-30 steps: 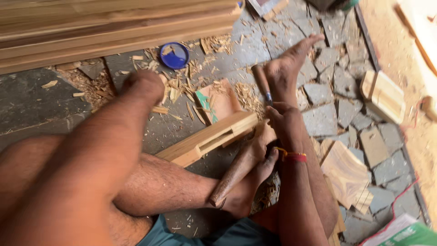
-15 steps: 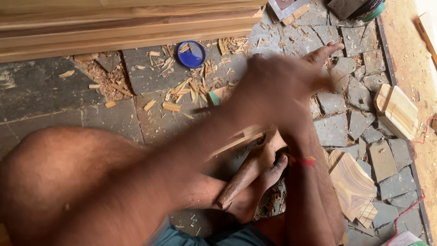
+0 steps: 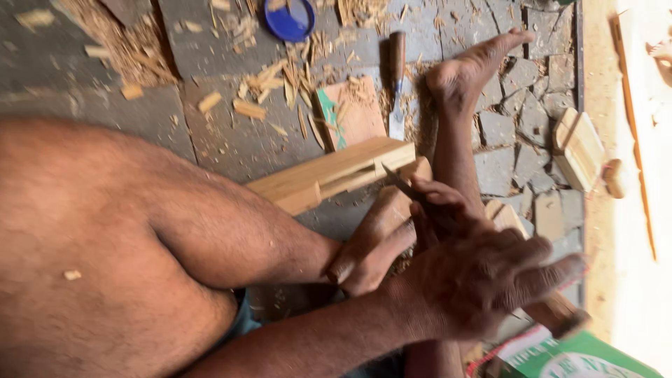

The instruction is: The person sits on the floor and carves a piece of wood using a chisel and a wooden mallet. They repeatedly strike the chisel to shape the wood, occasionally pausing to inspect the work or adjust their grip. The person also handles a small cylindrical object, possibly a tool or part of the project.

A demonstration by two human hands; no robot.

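Nearest to us a bare thigh and knee [image 3: 119, 259] fill the left and lower part of the view, a single wood chip stuck to the skin. Just right of it, low in the scene, we see one hand [image 3: 483, 280] clenched around a wooden handle [image 3: 560, 311] whose end sticks out to the right below the fingers; we cannot tell from this angle whether it is our left or right hand. A second hand seems to lie partly hidden behind it, fingers [image 3: 437, 199] curled about a thin dark blade [image 3: 399, 183], but the two overlap and we cannot separate them with any certainty. The blade's tip meets the slotted wooden block [image 3: 329, 176], a pale piece lying slantwise on the floor near the centre. A foot [image 3: 378, 238] presses against the block from the near side, and a second foot [image 3: 469, 70] stretches beyond it, toes pointing far and right. At the bottom right corner lies a green and white package [image 3: 595, 357]. Farther out, on the grey stone floor [image 3: 224, 140], we see a chisel with a wooden handle [image 3: 397, 80] lying alone, a flat reddish board [image 3: 350, 112] beside it, scattered wood shavings [image 3: 273, 91], and a round blue lid [image 3: 289, 17] at the far edge. To the right a small pale wooden block [image 3: 577, 147] rests on the broken stones.
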